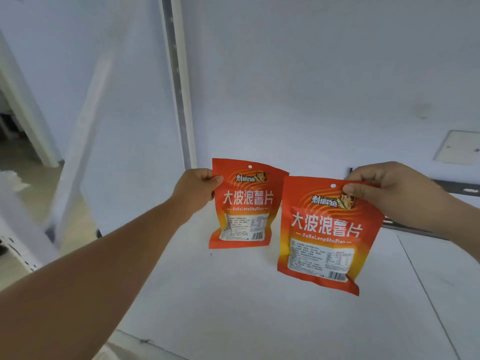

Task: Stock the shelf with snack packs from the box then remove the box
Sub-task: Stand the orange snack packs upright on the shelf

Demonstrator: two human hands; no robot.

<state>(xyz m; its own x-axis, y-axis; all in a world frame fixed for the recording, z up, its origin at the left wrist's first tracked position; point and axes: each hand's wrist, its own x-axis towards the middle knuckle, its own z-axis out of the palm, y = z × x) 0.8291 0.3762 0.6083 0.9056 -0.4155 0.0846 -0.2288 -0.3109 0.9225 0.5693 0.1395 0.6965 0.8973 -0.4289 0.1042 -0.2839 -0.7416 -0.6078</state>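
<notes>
Two snack packs, both in the air, none set down yet.

- left-hand pack: orange-red pouch, printed face to the camera, hanging upright from its top left corner. Farther from the camera than the other.
- right-hand pack: same print, hanging slightly tilted from its top right corner. Its left edge overlaps the first pack's right edge in view; cannot tell whether they touch.

Grip: left hand has its fingers curled, thumb in front, pinching the pouch corner. Right hand likewise, with the thumb of its fingers pressed on the pouch just right of the hang hole. Both pinches are narrow, on the seal edge only.

Surroundings: both packs hang over a white surface, bare beneath them, which meets a white wall. I take this to be the shelf. A grey upright strip stands left of the packs, a dark rail lies behind the right hand, and a pale wall plate sits above it. The box is not in view.

Step in hand (judgement): stocking, carry phase, with two packs brought to the shelf.

Next move calls for: lowering each pack until its bottom edge meets the surface, well back near the wall, side by side rather than overlapped, then releasing. The pouches look soft and may slump, so lean or lay them. Box removal comes later.
</notes>
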